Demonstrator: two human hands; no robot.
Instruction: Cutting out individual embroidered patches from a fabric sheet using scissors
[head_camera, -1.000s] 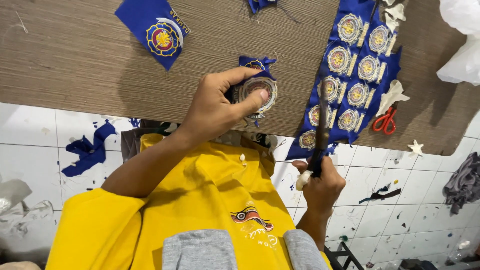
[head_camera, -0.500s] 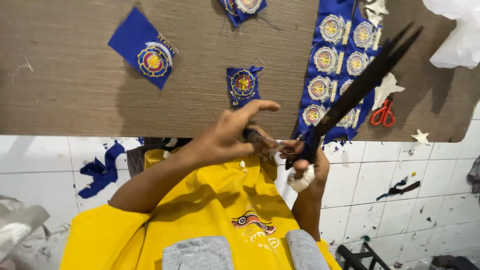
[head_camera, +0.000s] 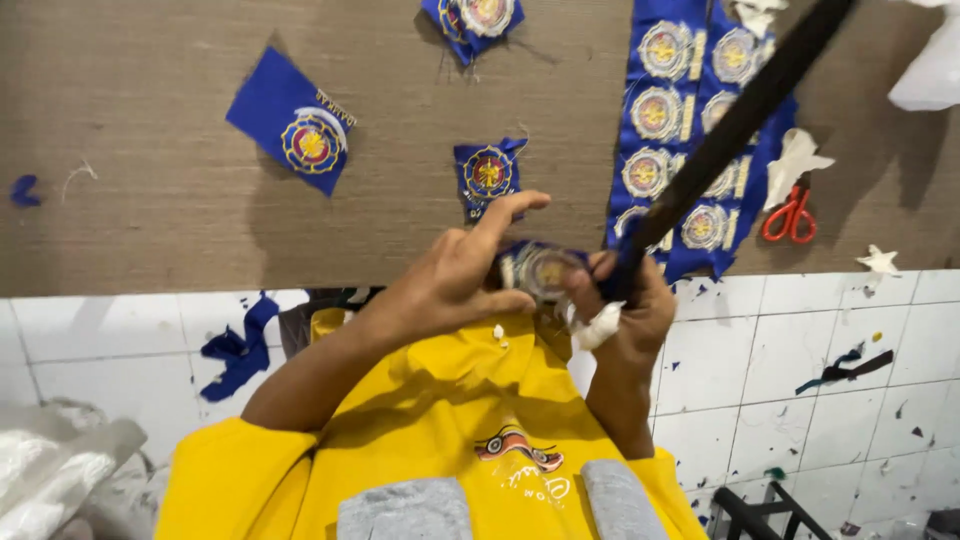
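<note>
My left hand (head_camera: 450, 285) pinches a round embroidered badge on blue cloth (head_camera: 541, 268) just above my yellow shirt. My right hand (head_camera: 632, 310) touches the badge's right edge and grips long black scissors (head_camera: 740, 120), whose handle is wrapped in white tape. The blades point up and to the right, across a blue strip of several uncut badges (head_camera: 668, 110) lying on a brown mat (head_camera: 150, 220).
Loose blue badge pieces (head_camera: 300, 125) (head_camera: 487, 172) (head_camera: 475, 15) lie on the mat. Small red scissors (head_camera: 790, 215) rest at its right edge beside white scraps. Blue cloth offcuts (head_camera: 235, 345) litter the white tiled floor. A white plastic bag (head_camera: 50, 470) sits at the lower left.
My left hand lifted a badge off the mat and drew it back toward my chest. My right hand met it, and the black scissors swung up to the right.
</note>
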